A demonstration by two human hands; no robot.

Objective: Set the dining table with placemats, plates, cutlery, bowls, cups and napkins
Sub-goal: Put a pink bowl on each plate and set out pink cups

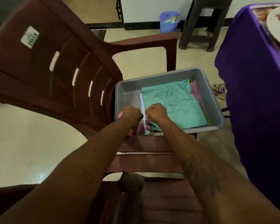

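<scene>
Two hands are closed into fists side by side at the near-left corner of a grey tub (216,101). The left hand (131,112) has its fingers curled around a pink cloth (120,114), which bulges out on the left of the fist and shows again below the wrist. The right hand (156,111) has its fingers shut on the near-left corner of a teal cloth (171,101); the fingertips themselves are hidden under the knuckles. Between the fists stands a thin white edge with a zigzag cut (143,110), running away along the teal cloth's left side; what it belongs to cannot be told.

The teal cloth lies flat on top of the pile in the tub, with pink and a strip of green showing under it at the right and near edges. The tub rests on the seat of a brown plastic chair (55,62), whose back rises to the left. The right forearm carries a tattoo.

To the right hangs a purple tablecloth (249,78); on that surface, at the upper right, lies a plate (276,26) on a patterned mat. A blue bin (168,21) and a dark stool (199,21) stand on the floor beyond.
</scene>
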